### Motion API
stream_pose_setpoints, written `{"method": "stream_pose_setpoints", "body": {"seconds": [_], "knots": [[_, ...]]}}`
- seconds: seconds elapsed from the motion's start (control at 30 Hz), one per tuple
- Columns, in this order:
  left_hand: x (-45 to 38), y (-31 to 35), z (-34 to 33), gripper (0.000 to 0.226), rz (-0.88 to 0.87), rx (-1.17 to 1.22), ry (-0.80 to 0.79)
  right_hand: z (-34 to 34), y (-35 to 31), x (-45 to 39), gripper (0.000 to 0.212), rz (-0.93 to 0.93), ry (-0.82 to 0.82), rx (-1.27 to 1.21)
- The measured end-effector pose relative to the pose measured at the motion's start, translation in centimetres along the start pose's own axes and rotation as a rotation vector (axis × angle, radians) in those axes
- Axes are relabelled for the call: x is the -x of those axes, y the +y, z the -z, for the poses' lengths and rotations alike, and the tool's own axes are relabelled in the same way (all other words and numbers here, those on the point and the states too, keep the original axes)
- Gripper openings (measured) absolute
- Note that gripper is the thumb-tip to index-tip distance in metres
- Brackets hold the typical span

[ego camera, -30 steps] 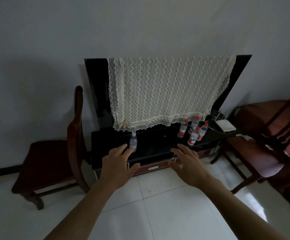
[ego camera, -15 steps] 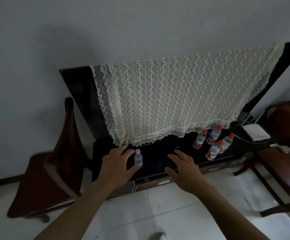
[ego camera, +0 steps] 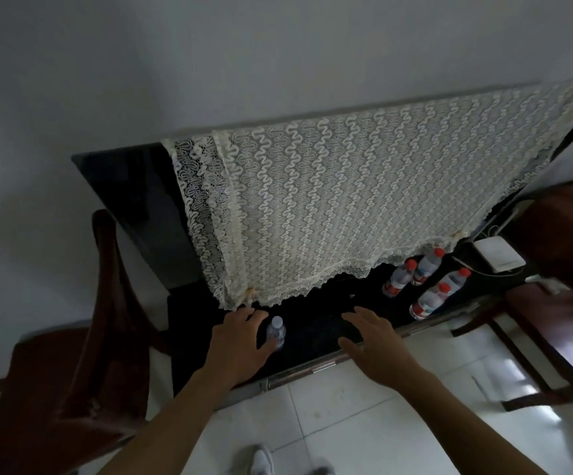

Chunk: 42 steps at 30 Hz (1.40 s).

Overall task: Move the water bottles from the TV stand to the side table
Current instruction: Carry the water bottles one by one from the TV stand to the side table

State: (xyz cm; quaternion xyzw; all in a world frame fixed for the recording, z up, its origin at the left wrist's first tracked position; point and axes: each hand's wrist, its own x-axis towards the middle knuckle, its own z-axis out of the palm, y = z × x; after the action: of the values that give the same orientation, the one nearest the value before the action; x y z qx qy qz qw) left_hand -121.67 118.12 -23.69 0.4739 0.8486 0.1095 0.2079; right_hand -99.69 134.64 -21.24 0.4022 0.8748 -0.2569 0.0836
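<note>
Left hand (ego camera: 235, 341) reaches over the black TV stand (ego camera: 312, 341) with fingers spread wide around a small white-capped bottle (ego camera: 276, 332) — the thumb touches its side, but the fingers have not closed on it. Right hand (ego camera: 372, 341) hovers flat and open nearby, holding nothing. Four red-capped bottles (ego camera: 422, 279) stand together farther right on the stand — below the lace cloth (ego camera: 364, 200) draped over the TV.
</note>
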Motion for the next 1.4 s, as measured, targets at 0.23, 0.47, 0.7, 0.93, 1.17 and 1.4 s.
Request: {"method": "stream_pose_setpoints", "body": {"seconds": [0.23,0.47,0.7,0.93,1.17,1.4], "knots": [[-4.8,-2.4,-2.7,0.050,0.008,0.063,-0.174,-1.5,-1.0,-3.4,0.060,-0.052,0.010,-0.006],[-10.1,-4.2,-6.4,0.048,-0.008,0.071,-0.183,-5.3,0.5,-6.7,0.057,-0.062,-0.026,-0.054],[-14.1,-5.3,-12.4,0.053,-0.002,0.134,-0.229,-9.2,2.6,-9.5,0.057,-0.104,-0.061,-0.089],[-17.4,-7.7,-18.3,0.065,0.031,0.189,-0.153,-13.9,4.8,-12.3,0.057,-0.117,-0.124,-0.109],[-18.9,-10.2,-23.7,0.051,0.097,0.374,-0.021,-18.0,7.5,-14.5,0.056,-0.155,-0.120,-0.170],[-19.7,-10.3,-28.0,0.058,0.165,0.512,0.131,-20.7,8.8,-15.4,0.054,-0.162,-0.118,-0.223]]}}
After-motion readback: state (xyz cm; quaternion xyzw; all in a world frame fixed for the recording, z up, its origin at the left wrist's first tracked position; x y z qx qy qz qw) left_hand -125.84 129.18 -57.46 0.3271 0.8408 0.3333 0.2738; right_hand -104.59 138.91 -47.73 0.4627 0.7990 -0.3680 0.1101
